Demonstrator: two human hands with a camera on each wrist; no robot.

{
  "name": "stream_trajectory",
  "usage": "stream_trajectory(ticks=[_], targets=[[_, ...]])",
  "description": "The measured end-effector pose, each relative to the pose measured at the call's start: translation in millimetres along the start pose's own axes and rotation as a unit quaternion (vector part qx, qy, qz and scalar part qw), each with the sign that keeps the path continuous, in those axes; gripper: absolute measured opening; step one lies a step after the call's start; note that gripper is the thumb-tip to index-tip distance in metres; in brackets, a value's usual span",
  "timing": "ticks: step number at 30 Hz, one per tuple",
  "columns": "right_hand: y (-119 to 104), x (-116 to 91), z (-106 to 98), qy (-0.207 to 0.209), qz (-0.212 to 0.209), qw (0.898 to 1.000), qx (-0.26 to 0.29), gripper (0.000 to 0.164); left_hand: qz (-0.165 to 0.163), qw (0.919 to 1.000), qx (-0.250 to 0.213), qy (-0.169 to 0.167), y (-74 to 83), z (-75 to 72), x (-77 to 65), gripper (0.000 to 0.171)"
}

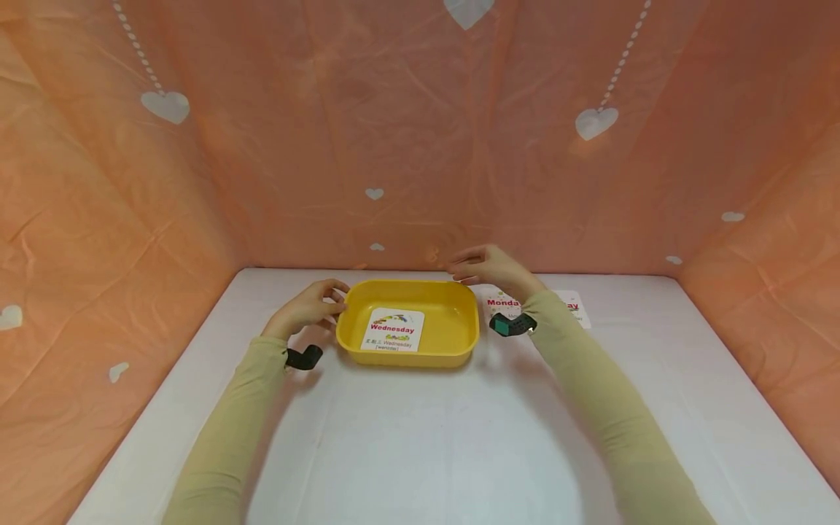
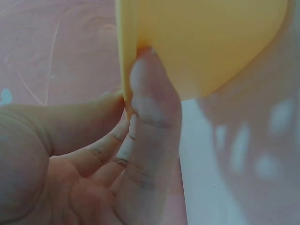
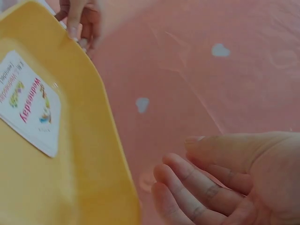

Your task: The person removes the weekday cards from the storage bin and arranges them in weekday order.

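A yellow tray [image 1: 407, 360] stands on the white table, and a white card [image 1: 394, 329] printed "Wednesday" lies in it, left of its middle. My left hand [image 1: 307, 308] pinches the tray's left rim between thumb and fingers, which the left wrist view shows at close range on the yellow wall [image 2: 201, 42]. Beyond the tray's back right corner hovers my right hand [image 1: 495, 270]. In the right wrist view, the fingers [image 3: 206, 194] of that hand are relaxed and apart from the tray, with nothing in them.
Right of the tray lie a "Monday" card [image 1: 500, 303] and another card [image 1: 574, 302] whose print ends in "ay", both partly covered by the right wrist. An orange curtain [image 1: 394, 146] with white hearts rises behind the table [image 1: 420, 445] and along both sides.
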State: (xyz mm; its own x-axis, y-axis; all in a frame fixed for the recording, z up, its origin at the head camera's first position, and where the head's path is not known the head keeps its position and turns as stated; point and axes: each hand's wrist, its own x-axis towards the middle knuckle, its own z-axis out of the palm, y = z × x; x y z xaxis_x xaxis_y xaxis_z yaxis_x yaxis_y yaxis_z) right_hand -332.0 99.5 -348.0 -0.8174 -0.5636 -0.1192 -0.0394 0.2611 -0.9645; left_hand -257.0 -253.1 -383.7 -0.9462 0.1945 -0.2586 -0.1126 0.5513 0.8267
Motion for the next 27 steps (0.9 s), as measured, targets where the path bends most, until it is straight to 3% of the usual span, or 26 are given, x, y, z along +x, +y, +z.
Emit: stream_trajectory(ticks=[12, 19, 22, 27], targets=[[0, 21, 33, -0.035, 0.01, 0.999, 0.011, 0.037, 0.007, 0.9999, -0.01, -0.004, 0.8, 1.4, -2.0, 0.043], [2, 29, 49, -0.054, 0.026, 0.998, -0.018, 0.037, -0.004, 0.9999, -0.012, -0.011, 33.8, 4.6, -26.1, 0.041], [5, 30, 56, -0.059, 0.032, 0.997, -0.034, 0.038, -0.007, 0.9999, -0.011, -0.01, 31.6, 4.5, -24.0, 0.041], [10, 33, 62, -0.067, 0.054, 0.996, -0.029, 0.039, -0.008, 0.9999, -0.013, -0.006, 13.2, 2.6, -10.8, 0.042]])
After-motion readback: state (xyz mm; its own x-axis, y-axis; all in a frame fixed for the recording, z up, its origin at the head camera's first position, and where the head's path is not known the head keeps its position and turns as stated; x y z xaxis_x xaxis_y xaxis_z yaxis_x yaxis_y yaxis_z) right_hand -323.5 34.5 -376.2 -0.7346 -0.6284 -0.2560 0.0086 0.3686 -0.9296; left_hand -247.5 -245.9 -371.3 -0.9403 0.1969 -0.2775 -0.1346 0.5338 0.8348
